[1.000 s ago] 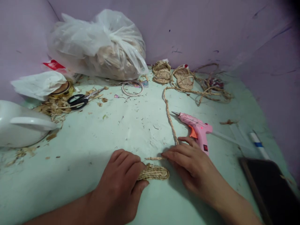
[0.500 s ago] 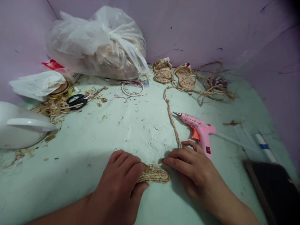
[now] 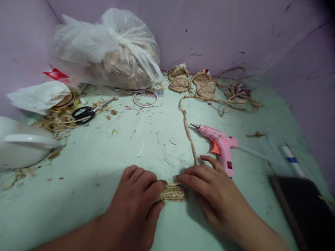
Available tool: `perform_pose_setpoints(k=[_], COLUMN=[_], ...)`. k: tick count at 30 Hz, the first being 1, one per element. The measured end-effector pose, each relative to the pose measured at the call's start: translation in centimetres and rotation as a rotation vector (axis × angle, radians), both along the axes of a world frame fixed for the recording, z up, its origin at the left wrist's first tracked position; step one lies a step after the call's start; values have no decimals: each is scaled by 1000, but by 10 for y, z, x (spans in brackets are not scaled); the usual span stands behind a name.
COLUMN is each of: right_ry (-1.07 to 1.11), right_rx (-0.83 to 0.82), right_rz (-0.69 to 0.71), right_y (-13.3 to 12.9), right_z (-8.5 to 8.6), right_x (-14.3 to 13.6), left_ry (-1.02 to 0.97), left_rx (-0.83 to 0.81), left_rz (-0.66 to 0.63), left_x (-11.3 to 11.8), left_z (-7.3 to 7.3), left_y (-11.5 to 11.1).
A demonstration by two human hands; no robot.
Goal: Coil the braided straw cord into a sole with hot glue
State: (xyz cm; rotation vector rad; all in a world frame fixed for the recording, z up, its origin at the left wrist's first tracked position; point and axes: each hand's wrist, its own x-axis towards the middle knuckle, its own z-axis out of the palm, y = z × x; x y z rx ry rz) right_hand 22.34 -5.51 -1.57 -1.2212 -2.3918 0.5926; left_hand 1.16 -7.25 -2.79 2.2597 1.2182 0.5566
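Observation:
My left hand [image 3: 138, 198] is closed on a small oval coil of braided straw [image 3: 172, 194], thumb on the near side and fingers on the far side. The coil's left end is hidden under that hand. From its far edge the loose braided cord [image 3: 188, 134] runs right to my right hand [image 3: 209, 184], whose thumb and index finger pinch it close to the coil. Beyond that hand the cord stretches away to the back of the table. A pink glue gun [image 3: 220, 141] with an orange trigger lies just past my right hand, its red light showing.
Two finished-looking straw pieces [image 3: 204, 85] and tangled cord [image 3: 239, 94] lie by the wall. A stuffed plastic bag [image 3: 104, 52], scissors [image 3: 85, 115], a tape ring [image 3: 145, 98] and a white jug [image 3: 23, 143] stand left and back. A dark phone-like slab [image 3: 306, 212] lies at right.
The whole view has shifted slightly. My right hand has edged a little closer to the coil, covering its right end more. My left hand keeps its hold.

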Motion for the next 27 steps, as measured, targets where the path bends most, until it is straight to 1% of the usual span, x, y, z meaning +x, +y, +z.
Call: perform_pose_setpoints(k=[3, 8, 13, 17, 23, 27], right_ry=[17, -16, -7, -41, -23, -1], right_rx=[-46, -25, -46, -77, -58, -42], right_rz=[11, 35, 49, 53, 50, 55], right_y=[-3, -4, -3, -5, -4, -3], right_z=[4, 1, 0, 1, 0, -3], right_x=[-3, -10, -12, -12, -12, -12], left_ry=[0, -13, -8, -2, 18, 27], left_rx=[5, 18, -42, -75, -88, -64], left_rz=[-11, -4, 6, 0, -47, -90], left_x=[0, 0, -1, -2, -2, -2], left_z=[0, 0, 1, 2, 4, 4], left_y=[0, 1, 2, 3, 9, 11])
